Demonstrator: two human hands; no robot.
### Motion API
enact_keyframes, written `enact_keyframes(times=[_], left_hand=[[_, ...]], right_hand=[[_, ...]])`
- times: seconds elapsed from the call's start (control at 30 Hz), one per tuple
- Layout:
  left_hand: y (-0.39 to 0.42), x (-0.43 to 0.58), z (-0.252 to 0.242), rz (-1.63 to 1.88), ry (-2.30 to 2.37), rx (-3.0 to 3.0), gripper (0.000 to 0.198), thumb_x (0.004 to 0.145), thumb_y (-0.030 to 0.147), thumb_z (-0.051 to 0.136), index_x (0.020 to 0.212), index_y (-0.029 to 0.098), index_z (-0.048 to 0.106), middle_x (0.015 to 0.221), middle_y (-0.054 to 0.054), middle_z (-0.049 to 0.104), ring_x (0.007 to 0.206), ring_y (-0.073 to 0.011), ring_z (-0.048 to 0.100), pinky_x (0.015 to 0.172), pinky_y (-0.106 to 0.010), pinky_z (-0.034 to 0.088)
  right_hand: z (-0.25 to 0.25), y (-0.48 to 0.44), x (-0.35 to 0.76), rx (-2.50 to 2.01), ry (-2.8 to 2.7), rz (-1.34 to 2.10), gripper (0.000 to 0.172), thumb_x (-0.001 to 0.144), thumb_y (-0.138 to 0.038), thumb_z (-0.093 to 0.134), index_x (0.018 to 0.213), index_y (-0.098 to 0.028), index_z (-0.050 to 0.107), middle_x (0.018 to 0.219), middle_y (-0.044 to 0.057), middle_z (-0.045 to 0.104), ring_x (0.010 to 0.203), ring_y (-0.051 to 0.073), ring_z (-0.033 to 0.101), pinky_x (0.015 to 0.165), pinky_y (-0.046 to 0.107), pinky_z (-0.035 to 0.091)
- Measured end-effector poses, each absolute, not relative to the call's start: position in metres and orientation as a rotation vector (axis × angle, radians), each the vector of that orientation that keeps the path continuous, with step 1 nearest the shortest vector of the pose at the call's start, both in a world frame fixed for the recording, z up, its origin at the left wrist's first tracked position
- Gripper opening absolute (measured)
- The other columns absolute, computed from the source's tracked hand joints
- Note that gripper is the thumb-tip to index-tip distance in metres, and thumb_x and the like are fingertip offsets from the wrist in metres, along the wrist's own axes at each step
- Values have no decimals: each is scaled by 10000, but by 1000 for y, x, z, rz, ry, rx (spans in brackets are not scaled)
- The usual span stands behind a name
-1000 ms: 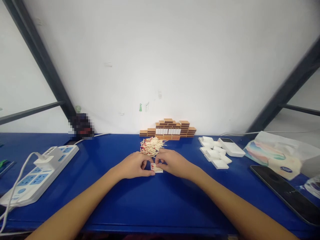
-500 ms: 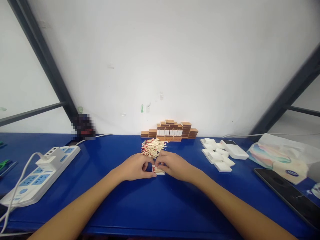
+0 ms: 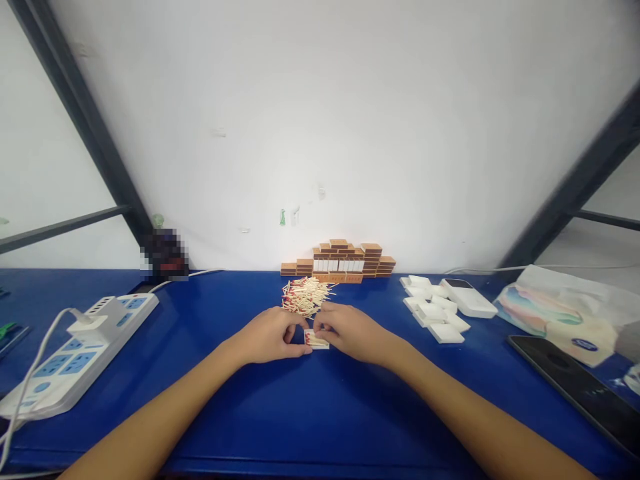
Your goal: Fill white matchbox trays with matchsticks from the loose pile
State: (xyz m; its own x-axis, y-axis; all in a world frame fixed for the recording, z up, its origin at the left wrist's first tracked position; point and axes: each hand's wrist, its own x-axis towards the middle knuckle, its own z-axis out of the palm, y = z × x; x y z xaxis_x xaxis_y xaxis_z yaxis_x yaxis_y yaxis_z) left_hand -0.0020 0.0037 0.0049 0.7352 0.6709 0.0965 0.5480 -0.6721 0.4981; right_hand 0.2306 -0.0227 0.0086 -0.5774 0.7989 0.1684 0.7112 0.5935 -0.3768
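A small white matchbox tray [image 3: 323,347] lies on the blue table, with red-headed matches [image 3: 314,339] inside it. My left hand [image 3: 271,335] grips the tray's left end, thumb at the near corner and index finger at the far one. Over the tray's right part, my right hand [image 3: 350,331] has its fingers bent and pressed together at the matches; whether a match is between them I cannot make out. Just beyond both hands is a loose heap of matches [image 3: 306,295], heads mostly to the left.
Brown matchboxes [image 3: 371,260] are stacked against the wall. To the right are several white trays [image 3: 445,332], a white device [image 3: 470,299], a tissue pack [image 3: 540,310] and a black phone [image 3: 565,383]. A power strip [image 3: 65,373] with a plugged-in charger sits at left.
My right fingers have shifted slightly up and right over the tray, so more of the matches inside shows. My left hand keeps its hold on the tray.
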Motion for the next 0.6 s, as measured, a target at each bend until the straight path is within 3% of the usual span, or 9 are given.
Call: enact_keyframes(times=[0.27, 0.47, 0.6], left_hand=[[11, -15, 24, 656, 1080, 2387, 380, 852, 512, 705, 1032, 179, 744, 592, 50, 543, 515, -93, 460, 529, -223, 341], [15, -19, 24, 640, 1087, 2446, 384, 843, 514, 707, 1031, 182, 748, 596, 47, 557, 509, -95, 468, 520, -227, 331], [13, -16, 24, 544, 1042, 2483, 337, 830, 476, 730, 1028, 204, 751, 607, 47, 580, 525, -102, 494, 534, -232, 335]], right_hand=[[11, -4, 252, -1352, -2307, 18, 147, 1020, -212, 529, 956, -184, 658, 955, 59, 636, 798, 167, 573, 701, 269, 385], [-8, 8, 261, -1223, -2513, 193, 250, 1000, -88, 482, 1073, -211, 687, 1068, 62, 614, 901, 166, 598, 773, 255, 426], [-12, 10, 255, -1133, -2556, 242, 248, 1010, -104, 480, 1087, -217, 687, 1061, 54, 600, 889, 160, 591, 774, 253, 437]])
